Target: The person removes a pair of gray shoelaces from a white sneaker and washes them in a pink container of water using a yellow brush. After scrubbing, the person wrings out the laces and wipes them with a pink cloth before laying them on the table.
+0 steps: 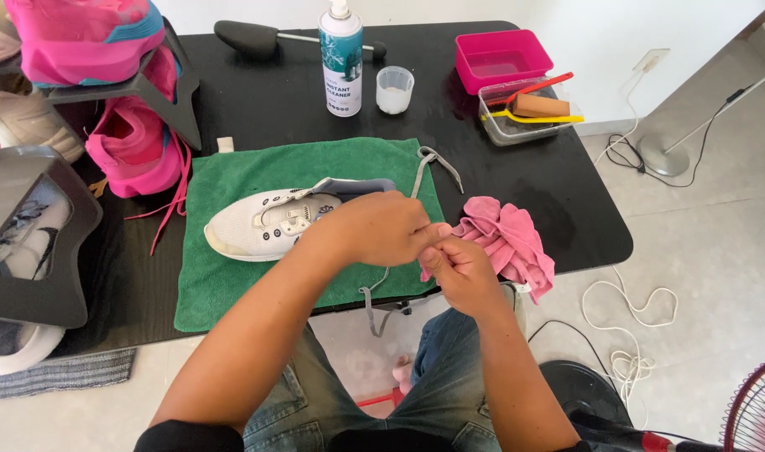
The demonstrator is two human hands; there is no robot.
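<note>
I have the white sneaker [269, 224] lying on its side on the green towel [231, 285], and I'm unlacing it, by my judgement. My left hand [374, 228] and right hand [459, 272] meet beside the heel, both pinched on the grey shoelace [374, 305], which hangs off the table edge. Next calls for drawing it clear of the eyelets.

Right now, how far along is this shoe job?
Done: the grey lace lies pulled out of the white shoe on the green towel. In hand: left hand and right hand meet by the pink cloth. Left: pink shoes wait on the rack.
</note>
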